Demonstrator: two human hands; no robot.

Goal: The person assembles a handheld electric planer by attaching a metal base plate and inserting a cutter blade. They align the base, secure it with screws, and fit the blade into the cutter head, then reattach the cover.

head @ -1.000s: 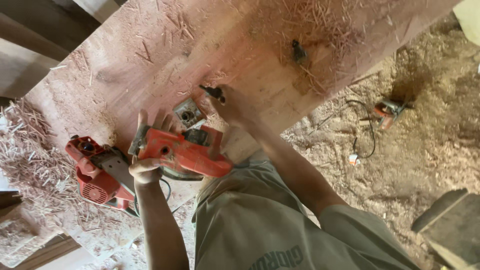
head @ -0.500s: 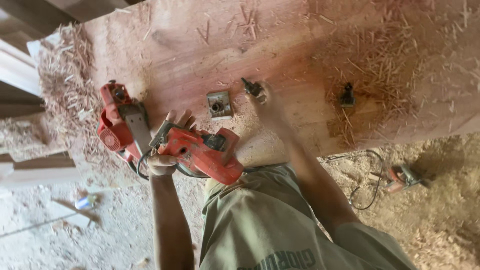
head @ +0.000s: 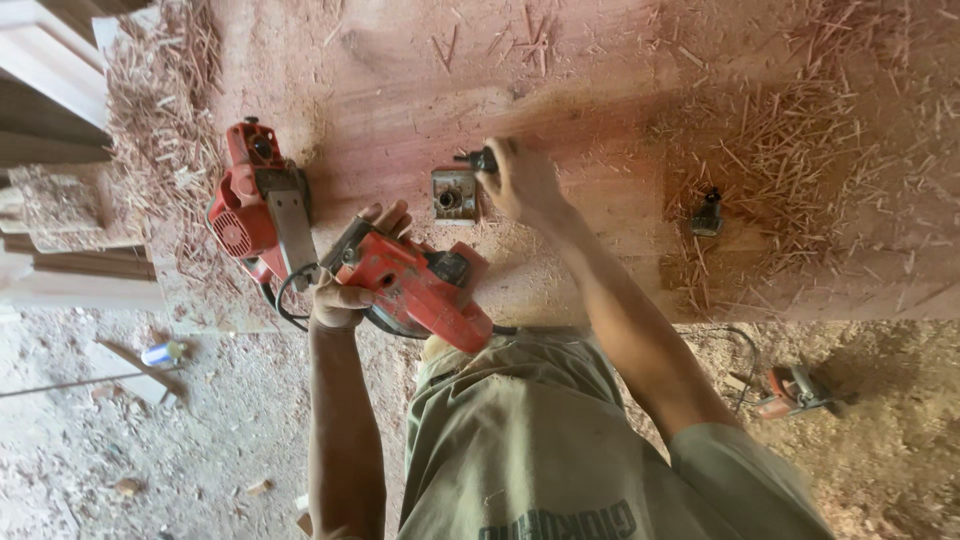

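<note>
While the big reddish wooden slab serving as the worktop (head: pixel 620 90) lies thick with shavings, the person's left hand (head: pixel 340 300) grips a red electric hand planer (head: pixel 425 285) by its body, fingers (head: pixel 385 215) wrapped tight around it, holding it tilted over the near edge of the worktop just above the person's olive-green shirt (head: pixel 520 440). A black cord (head: pixel 290 300) loops from the tool past the wrist.

Further along, the right hand (head: pixel 520 180) reaches out over the middle of the worktop, its fingers pinched closed on a small dark knob-like piece (head: pixel 480 158). That piece sits right beside a small square grey metal plate with a round hole (head: pixel 453 195), which lies flat on the wood between the two hands. Whether the knob touches the plate I cannot tell.

Toward the worktop's left end, a second red power planer with a grey sole (head: pixel 258 200) rests on its side, close to the held tool, with a heap of straw-like wood shavings (head: pixel 160 140) just beyond it. Out towards the right end, a small dark metal fitting (head: pixel 708 215) stands alone among scattered splinters, well apart from the right hand.

Down on the sawdust-covered floor (head: pixel 120 440), a red circular saw (head: pixel 795 390) lies with its cable trailing near the worktop's edge, and a small blue-and-white can (head: pixel 160 352) lies off to the left.
</note>
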